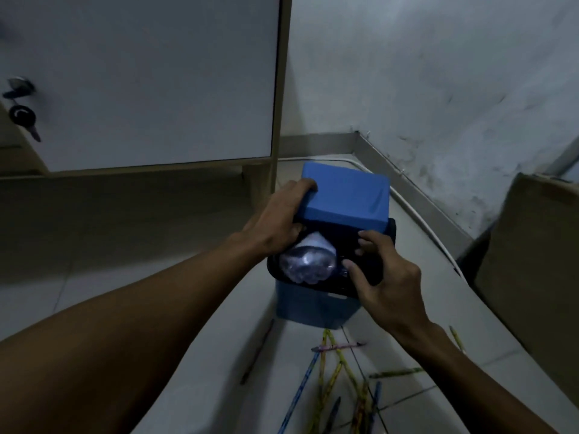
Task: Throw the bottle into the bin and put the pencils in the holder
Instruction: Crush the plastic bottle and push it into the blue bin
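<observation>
Grey cabinet door (141, 83), keys (22, 111) hanging in its lock, stands left of the blue bin (316, 305). The left hand (275, 223) is clamped on the left edge of the bin's raised blue lid (344, 195). The clear bottle (308, 261) lies in the bin's dark mouth. The right hand (385, 277) rests on the bin's right rim, fingers spread apart. Pencils (338, 371) lie scattered on the floor just in front of the bin.

Two bare forearms reaching in from below, no sleeves showing, left hand (275, 223) bare and ringless, right hand (387, 277) bare, short nails
</observation>
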### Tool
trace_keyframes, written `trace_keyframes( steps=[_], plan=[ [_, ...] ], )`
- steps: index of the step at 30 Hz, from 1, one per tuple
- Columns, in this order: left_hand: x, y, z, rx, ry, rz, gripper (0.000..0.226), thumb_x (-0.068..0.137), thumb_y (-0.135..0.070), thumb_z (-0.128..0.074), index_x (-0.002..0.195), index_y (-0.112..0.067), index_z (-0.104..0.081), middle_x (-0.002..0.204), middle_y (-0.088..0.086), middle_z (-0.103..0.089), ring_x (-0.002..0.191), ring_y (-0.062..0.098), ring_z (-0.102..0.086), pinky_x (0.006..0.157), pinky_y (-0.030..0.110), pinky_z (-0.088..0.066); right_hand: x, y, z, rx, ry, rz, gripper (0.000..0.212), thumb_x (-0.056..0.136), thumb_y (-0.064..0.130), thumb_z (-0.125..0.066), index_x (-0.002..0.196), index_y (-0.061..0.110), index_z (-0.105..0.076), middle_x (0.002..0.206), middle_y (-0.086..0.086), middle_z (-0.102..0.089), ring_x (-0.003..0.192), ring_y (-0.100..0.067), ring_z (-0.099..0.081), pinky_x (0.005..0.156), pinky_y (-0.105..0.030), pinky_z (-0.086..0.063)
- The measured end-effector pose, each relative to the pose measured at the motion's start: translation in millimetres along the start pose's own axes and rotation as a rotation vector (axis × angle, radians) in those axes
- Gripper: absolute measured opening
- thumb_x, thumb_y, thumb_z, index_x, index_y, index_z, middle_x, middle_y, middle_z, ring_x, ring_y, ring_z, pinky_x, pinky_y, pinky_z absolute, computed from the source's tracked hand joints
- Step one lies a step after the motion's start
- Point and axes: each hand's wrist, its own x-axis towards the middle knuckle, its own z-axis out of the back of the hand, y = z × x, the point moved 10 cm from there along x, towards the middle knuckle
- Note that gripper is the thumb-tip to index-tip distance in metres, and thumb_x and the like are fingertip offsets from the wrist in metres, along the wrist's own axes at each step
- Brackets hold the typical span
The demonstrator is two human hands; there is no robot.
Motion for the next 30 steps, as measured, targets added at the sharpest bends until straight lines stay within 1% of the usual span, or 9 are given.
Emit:
trace_keyframes(
  steps=[5, 8, 10, 12, 16, 19, 25, 27, 30],
  plan=[
    [0.2, -2.1, -0.1, 0.010, -0.011, 0.005, 0.058, 0.076, -0.003, -0.067, 0.125, -0.018, -0.041, 0.131, 0.009, -0.049, 0.111, 0.021, -0.050, 0.087, 0.029, -0.047, 1.7, -1.0, -11.1, 0.017, 0.081, -0.032, 0.056, 0.071, -0.010, -0.060, 0.125, 0.007, -0.057, 0.118, -0.012, -0.064, 0.104, -0.022, -0.061, 0.093, -0.010, -0.042],
    [-0.9, -4.3, 0.3, 0.018, -0.012, 0.006, 0.058, 0.077, -0.003, -0.066, 0.126, -0.018, -0.040, 0.129, 0.009, -0.049, 0.111, 0.023, -0.052, 0.090, 0.036, -0.052, 3.4, 14.3, -9.1, 0.076, 0.066, -0.001, 0.033, 0.078, 0.007, -0.061, 0.111, 0.010, -0.064, 0.107, -0.006, -0.065, 0.096, -0.020, -0.062, 0.079, -0.031, -0.053],
    [-1.4, -5.3, 0.4, 0.015, -0.010, 0.007, 0.058, 0.077, -0.003, -0.066, 0.126, -0.018, -0.039, 0.129, 0.010, -0.048, 0.112, 0.025, -0.052, 0.090, 0.039, -0.053, 4.9, 21.8, -20.1, 0.039, 0.140, 0.002, 0.024, 0.086, 0.025, -0.059, 0.107, 0.015, -0.065, 0.105, 0.000, -0.064, 0.095, -0.016, -0.061, 0.074, -0.034, -0.053],
    [-1.8, -6.2, 0.4, 0.007, -0.007, 0.009, 0.057, 0.078, -0.003, -0.065, 0.127, -0.017, -0.039, 0.130, 0.011, -0.048, 0.113, 0.026, -0.052, 0.090, 0.039, -0.053, 5.8, 15.2, -40.8, -0.096, 0.281, -0.050, 0.030, 0.092, 0.040, -0.048, 0.107, 0.020, -0.063, 0.105, 0.000, -0.062, 0.096, -0.017, -0.059, 0.073, -0.036, -0.052],
    [-2.5, -6.2, -0.3, -0.003, -0.015, 0.016, 0.058, 0.078, -0.002, -0.064, 0.129, -0.017, -0.039, 0.131, 0.011, -0.047, 0.114, 0.024, -0.051, 0.091, 0.033, -0.049, 5.3, -18.1, -76.0, -0.371, 0.638, -0.258, 0.053, 0.094, 0.057, -0.028, 0.103, 0.017, -0.061, 0.107, -0.014, -0.059, 0.097, -0.037, -0.060, 0.081, -0.046, -0.052],
    [-3.0, -3.6, -2.6, -0.003, -0.004, 0.023, 0.062, 0.078, -0.003, -0.064, 0.132, -0.018, -0.038, 0.132, 0.010, -0.043, 0.111, 0.016, -0.044, 0.089, 0.027, -0.046, 10.8, -21.8, -86.7, -0.397, 0.752, -0.316, 0.062, 0.092, 0.064, -0.024, 0.111, 0.017, -0.060, 0.112, -0.017, -0.062, 0.102, -0.038, -0.060, 0.086, -0.047, -0.050],
    [-1.3, -9.7, -0.8, 0.020, -0.015, -0.011, 0.062, 0.077, -0.009, -0.068, 0.130, -0.018, -0.037, 0.152, 0.009, -0.018, 0.117, 0.017, -0.037, 0.090, 0.025, -0.047, 13.8, -19.3, -87.3, -0.476, 0.766, -0.329, 0.063, 0.095, 0.058, -0.027, 0.117, 0.009, -0.059, 0.120, -0.018, -0.061, 0.108, -0.038, -0.058, 0.084, -0.043, -0.046],
    [0.1, -9.6, 0.5, 0.017, -0.027, 0.003, 0.059, 0.076, -0.014, -0.071, 0.126, -0.017, -0.040, 0.149, 0.009, -0.025, 0.115, 0.017, -0.041, 0.090, 0.029, -0.051, 14.4, -16.8, -84.0, -0.483, 0.718, -0.323, 0.064, 0.095, 0.059, -0.028, 0.114, 0.008, -0.062, 0.118, -0.020, -0.061, 0.106, -0.038, -0.059, 0.083, -0.043, -0.047],
    [0.9, -5.9, 4.3, -0.045, -0.078, 0.053, 0.054, 0.072, -0.012, -0.074, 0.118, -0.014, -0.046, 0.129, 0.010, -0.048, 0.109, 0.025, -0.053, 0.086, 0.041, -0.056, 13.1, -16.6, -81.9, -0.487, 0.684, -0.338, 0.068, 0.096, 0.059, -0.026, 0.116, 0.005, -0.061, 0.123, -0.025, -0.050, 0.105, -0.041, -0.056, 0.084, -0.043, -0.047]
  ],
)
